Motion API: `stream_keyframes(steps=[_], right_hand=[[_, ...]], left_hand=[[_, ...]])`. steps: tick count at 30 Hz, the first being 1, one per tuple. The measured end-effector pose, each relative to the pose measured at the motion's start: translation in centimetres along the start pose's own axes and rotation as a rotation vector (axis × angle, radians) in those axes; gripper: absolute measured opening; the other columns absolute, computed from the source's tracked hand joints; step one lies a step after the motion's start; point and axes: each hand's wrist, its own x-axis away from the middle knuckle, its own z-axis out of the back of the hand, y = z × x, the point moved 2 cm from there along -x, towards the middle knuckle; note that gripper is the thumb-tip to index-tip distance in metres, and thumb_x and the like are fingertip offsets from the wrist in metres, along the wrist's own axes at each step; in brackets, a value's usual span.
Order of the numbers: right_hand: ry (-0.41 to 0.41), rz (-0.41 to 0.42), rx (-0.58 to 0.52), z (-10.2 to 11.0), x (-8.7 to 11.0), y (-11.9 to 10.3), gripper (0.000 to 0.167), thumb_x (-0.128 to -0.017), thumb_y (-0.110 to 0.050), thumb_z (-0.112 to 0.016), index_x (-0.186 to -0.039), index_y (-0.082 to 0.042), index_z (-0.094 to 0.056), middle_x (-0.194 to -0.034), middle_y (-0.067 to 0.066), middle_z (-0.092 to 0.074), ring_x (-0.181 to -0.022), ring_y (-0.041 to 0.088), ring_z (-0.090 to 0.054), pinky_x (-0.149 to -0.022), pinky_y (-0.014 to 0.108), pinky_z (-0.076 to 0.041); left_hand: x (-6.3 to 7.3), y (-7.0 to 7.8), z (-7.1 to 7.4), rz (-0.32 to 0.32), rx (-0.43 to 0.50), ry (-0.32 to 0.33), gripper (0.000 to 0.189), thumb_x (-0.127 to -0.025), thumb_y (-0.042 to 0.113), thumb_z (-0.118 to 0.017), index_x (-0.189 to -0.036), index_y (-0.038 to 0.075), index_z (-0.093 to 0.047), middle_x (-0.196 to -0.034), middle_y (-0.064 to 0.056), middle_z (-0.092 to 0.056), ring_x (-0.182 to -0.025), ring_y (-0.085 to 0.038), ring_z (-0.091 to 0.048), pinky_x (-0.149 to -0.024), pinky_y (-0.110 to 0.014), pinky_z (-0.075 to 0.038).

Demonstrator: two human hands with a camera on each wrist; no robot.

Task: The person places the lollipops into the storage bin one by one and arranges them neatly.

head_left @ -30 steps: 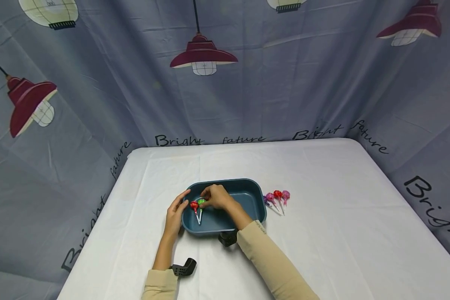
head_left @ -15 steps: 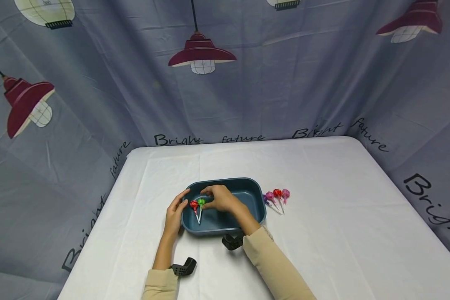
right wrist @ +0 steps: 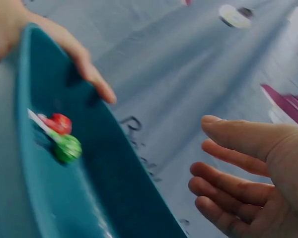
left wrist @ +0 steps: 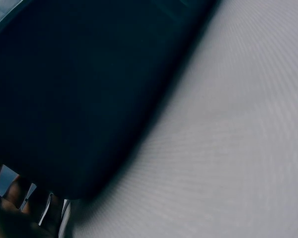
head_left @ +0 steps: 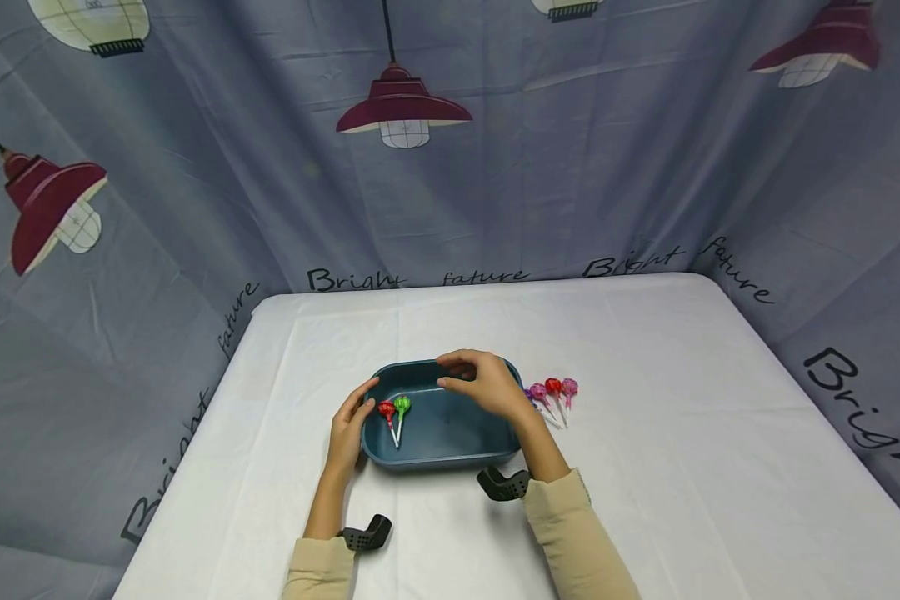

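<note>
Could scatter lollipops [head_left: 554, 387] right of tray [head_left: 442, 462] by brushing low.
Holding nothing in parted right hand [head_left: 489, 387] over tray; touching left end with spread left hand [head_left: 348, 427].

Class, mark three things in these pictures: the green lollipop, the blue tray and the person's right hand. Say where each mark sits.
Green lollipop [head_left: 402, 403]: head view, on its round wrapped top.
Blue tray [head_left: 453, 429]: head view, on its bare floor.
Right hand [head_left: 491, 387]: head view, on the hand's middle.

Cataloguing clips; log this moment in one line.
left hand: touching teal oblong tray; right hand: empty, near tray; inside: round red lollipop, round green lollipop; beside tray: pink, red, purple lollipops
</note>
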Motion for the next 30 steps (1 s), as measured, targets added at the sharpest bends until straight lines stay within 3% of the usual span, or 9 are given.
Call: stream_keyframes(steps=[4,9,13,16,18,21,23,29,30], right_hand=[[0.109,-0.031,-0.034,2.3,0.9,0.9,0.033,-0.084,-0.024,-0.068,-0.114,-0.009,-0.065,-0.105,0.009,-0.065,-0.091,0.019,-0.062,-0.078,0.036,-0.051],[0.212,-0.069,-0.141,5.3,2.5,1.1,0.032,-0.086,-0.015,-0.065,-0.115,0.001,-0.062,-0.108,0.02,-0.063,-0.093,0.028,-0.062,-0.081,0.035,-0.051],[0.284,-0.132,-0.18,7.4,3.7,2.0,0.034,-0.087,-0.014,-0.064,-0.115,0.004,-0.061,-0.11,0.021,-0.062,-0.098,0.03,-0.061,-0.083,0.028,-0.049],[0.369,-0.151,-0.169,8.2,4.0,6.1,0.036,-0.086,-0.025,-0.065,-0.116,-0.004,-0.063,-0.11,0.014,-0.064,-0.099,0.024,-0.061,-0.084,0.025,-0.048],[0.442,-0.132,-0.159,8.5,3.9,10.8,0.038,-0.083,-0.035,-0.067,-0.114,-0.012,-0.066,-0.107,0.006,-0.065,-0.095,0.017,-0.062,-0.081,0.022,-0.049],[0.533,-0.12,-0.157,8.8,4.2,16.1,0.039,-0.08,-0.041,-0.069,-0.111,-0.017,-0.067,-0.103,0.0,-0.066,-0.091,0.012,-0.062,-0.076,0.016,-0.048],[0.548,-0.123,-0.218,9.2,5.0,17.1,0.036,-0.081,-0.037,-0.07,-0.11,-0.015,-0.068,-0.101,0.001,-0.067,-0.09,0.012,-0.062,-0.077,0.017,-0.048],[0.549,-0.225,-0.271,10.3,7.4,14.6,0.044,-0.082,-0.032,-0.07,-0.115,-0.003,-0.064,-0.098,-0.003,-0.068,-0.088,0.006,-0.062,-0.077,0.015,-0.047],[0.558,-0.26,-0.227,10.3,7.5,14.5,0.048,-0.081,-0.034,-0.07,-0.116,-0.002,-0.063,-0.097,-0.004,-0.067,-0.087,0.003,-0.061,-0.075,0.013,-0.046]], left_hand=[[0.1,0.0,0.1,0.011,-0.014,0.005,0.036,-0.097,0.013,-0.046,-0.133,0.008,-0.05,-0.141,-0.005,-0.04,-0.134,-0.014,-0.027,-0.109,-0.034,-0.019],[0.2,0.0,0.0,0.014,-0.019,0.004,0.036,-0.097,0.013,-0.046,-0.133,0.009,-0.05,-0.141,-0.004,-0.04,-0.134,-0.014,-0.026,-0.109,-0.035,-0.018],[0.2,0.0,0.0,0.009,-0.027,0.006,0.036,-0.097,0.013,-0.046,-0.133,0.009,-0.05,-0.141,-0.004,-0.04,-0.134,-0.014,-0.026,-0.109,-0.036,-0.018],[0.2,0.1,0.0,0.006,-0.023,0.006,0.036,-0.097,0.013,-0.045,-0.133,0.009,-0.05,-0.141,-0.005,-0.04,-0.134,-0.014,-0.026,-0.11,-0.035,-0.018],[0.2,0.1,0.0,0.007,-0.014,0.005,0.036,-0.097,0.012,-0.046,-0.132,0.008,-0.05,-0.141,-0.005,-0.04,-0.133,-0.013,-0.027,-0.109,-0.034,-0.018],[0.1,0.1,0.0,0.011,-0.003,0.002,0.036,-0.097,0.012,-0.045,-0.132,0.008,-0.05,-0.141,-0.005,-0.04,-0.133,-0.013,-0.028,-0.109,-0.034,-0.019],[0.1,0.1,0.0,0.01,0.0,-0.001,0.036,-0.097,0.012,-0.045,-0.133,0.007,-0.049,-0.141,-0.005,-0.04,-0.133,-0.013,-0.028,-0.109,-0.034,-0.02],[0.0,0.1,0.0,0.005,0.0,-0.003,0.036,-0.097,0.011,-0.045,-0.133,0.006,-0.049,-0.141,-0.005,-0.04,-0.133,-0.013,-0.028,-0.109,-0.034,-0.02],[0.1,0.1,0.0,0.005,0.002,-0.002,0.036,-0.097,0.011,-0.045,-0.133,0.006,-0.049,-0.141,-0.005,-0.041,-0.133,-0.013,-0.028,-0.109,-0.033,-0.02]])
